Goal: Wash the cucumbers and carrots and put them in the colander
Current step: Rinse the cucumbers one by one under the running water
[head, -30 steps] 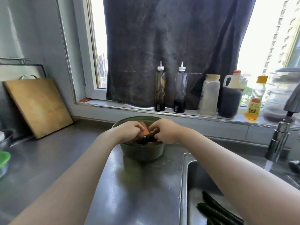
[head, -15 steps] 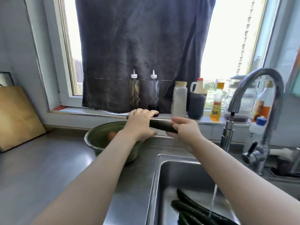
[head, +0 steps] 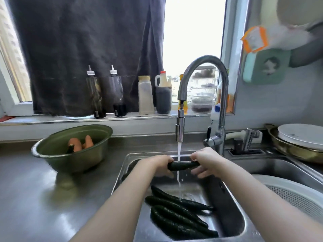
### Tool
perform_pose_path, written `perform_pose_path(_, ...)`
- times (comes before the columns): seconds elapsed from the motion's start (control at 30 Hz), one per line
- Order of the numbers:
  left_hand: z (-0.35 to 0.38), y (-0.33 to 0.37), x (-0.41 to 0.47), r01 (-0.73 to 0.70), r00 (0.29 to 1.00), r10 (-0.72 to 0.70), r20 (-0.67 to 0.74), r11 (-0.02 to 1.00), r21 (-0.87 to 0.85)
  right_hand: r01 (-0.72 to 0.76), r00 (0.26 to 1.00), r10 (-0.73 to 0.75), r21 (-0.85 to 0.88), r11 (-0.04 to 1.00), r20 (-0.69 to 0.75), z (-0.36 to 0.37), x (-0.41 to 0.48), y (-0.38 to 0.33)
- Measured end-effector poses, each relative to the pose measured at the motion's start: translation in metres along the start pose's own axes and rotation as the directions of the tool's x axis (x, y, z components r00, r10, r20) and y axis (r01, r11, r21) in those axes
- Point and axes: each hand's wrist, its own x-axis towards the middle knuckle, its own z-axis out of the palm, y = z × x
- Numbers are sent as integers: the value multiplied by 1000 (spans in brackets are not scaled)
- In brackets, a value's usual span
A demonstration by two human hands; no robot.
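Grips: left hand (head: 157, 165), right hand (head: 206, 160) each closed round cucumber (head: 182, 165) end; long axis left-right under tap stream (head: 178, 149); colander (head: 297, 198) lower right, nearer right hand.

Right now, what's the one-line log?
step: rinse | cucumber: under tap | left hand: grips it | right hand: grips it | carrots: in bowl | colander: at right

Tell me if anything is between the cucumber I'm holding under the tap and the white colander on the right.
Nothing visible blocks it. The left hand and right hand hold the cucumber over the basin; only the sink wall separates it from the colander on the right.
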Motion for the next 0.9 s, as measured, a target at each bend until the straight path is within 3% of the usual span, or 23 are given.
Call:
perform_pose_path(0.1,13,4,13,23,1000,-22,13,1000,-20,64,967,-87,-102,993,-238,-13,18,12)
perform_pose_path(0.17,16,6,21,48,998,-46,44,998,-46,148,889,-192,-137,979,-417,-22,28,16)
perform_pose_path(0.23,17,7,27,71,995,-67,70,996,-62,242,815,-299,-176,954,-496,-29,37,18)
perform_pose_path(0.33,21,10,36,90,993,-81,83,990,-108,379,754,-413,-175,908,-511,-34,50,14)
perform_pose_path(0.57,39,10,52,100,992,-78,96,964,-248,544,620,-540,-184,818,-569,-30,83,14)
perform_pose_path(0.9,48,5,62,37,998,-15,68,942,-334,567,552,-650,-335,752,-523,-30,102,18)
